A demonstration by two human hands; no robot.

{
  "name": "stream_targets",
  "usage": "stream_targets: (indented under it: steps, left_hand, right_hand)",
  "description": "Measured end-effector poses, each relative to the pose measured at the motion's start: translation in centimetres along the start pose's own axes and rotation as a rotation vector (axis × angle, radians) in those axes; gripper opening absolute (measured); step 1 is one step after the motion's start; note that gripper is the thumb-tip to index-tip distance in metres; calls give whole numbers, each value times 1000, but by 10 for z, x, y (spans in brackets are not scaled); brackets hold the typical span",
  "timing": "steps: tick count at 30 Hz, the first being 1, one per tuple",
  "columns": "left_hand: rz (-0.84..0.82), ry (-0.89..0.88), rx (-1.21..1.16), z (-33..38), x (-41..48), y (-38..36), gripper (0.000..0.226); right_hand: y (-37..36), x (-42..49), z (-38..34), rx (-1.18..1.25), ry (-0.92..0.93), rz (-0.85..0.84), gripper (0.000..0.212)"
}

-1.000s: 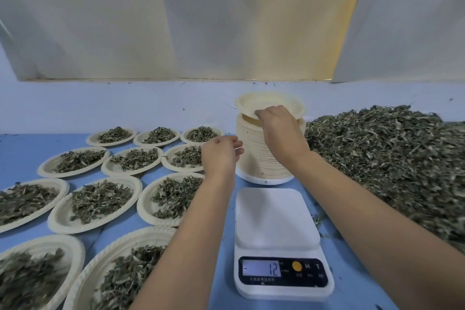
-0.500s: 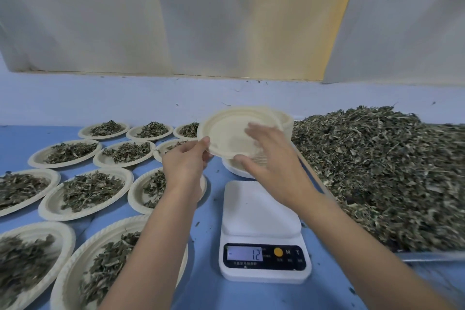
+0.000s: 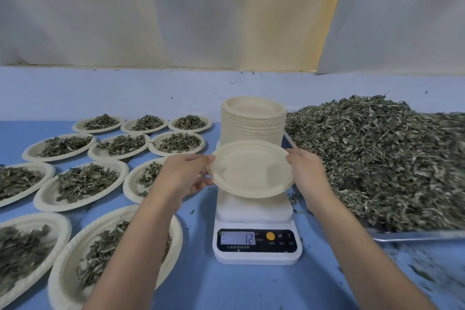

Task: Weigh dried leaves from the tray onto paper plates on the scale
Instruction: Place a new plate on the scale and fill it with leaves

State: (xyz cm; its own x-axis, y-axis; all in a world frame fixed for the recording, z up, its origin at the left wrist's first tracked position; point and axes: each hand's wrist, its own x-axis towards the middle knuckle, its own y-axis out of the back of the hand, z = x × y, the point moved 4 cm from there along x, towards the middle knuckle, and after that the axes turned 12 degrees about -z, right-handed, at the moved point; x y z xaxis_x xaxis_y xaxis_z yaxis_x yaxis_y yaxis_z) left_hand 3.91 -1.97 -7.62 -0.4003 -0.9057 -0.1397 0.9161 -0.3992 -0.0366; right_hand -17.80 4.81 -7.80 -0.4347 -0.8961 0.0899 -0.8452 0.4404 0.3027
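Hands now hold one empty paper plate (image 3: 250, 168) flat, over the far end of the scale (image 3: 254, 209), in the middle of the frame. A second ago the right hand (image 3: 305, 171) was lifting this plate off the tall stack of plates (image 3: 253, 123) behind the scale. Then the plate was tipped up between both hands. Now it is level and lower. The left hand (image 3: 185, 178) pinches the left rim, thumb on top and fingers curled under. The right hand pinches the right rim the same way.

I think the plate is not resting on the scale yet, because the screen (image 3: 237, 238) shows minus 12. So the plate goes down next, and then the leaves go on.

The plate is round, pale cream and stiff, with a bumpy rim. The scale is white and smooth, with rounded corners. The dried leaves (image 3: 377, 158) lie in a big heap on the shiny metal tray (image 3: 415, 235), on the right of the frame. They look green-grey, thin and crumbly. Filled plates (image 3: 85, 181) sit in rows on the blue table (image 3: 201, 272), on the left.
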Motion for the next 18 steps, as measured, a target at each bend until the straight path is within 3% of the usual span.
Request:
stream_targets:
  steps: [8,18]
  left_hand:
    - [49,114,53,-10,2,3,26]
    - [56,176,146,-12,-1,5,26]
  right_hand:
    - [-5,2,15,-224,-100,-104,34]
    - [-12,4,20,-243,-195,-150,36]
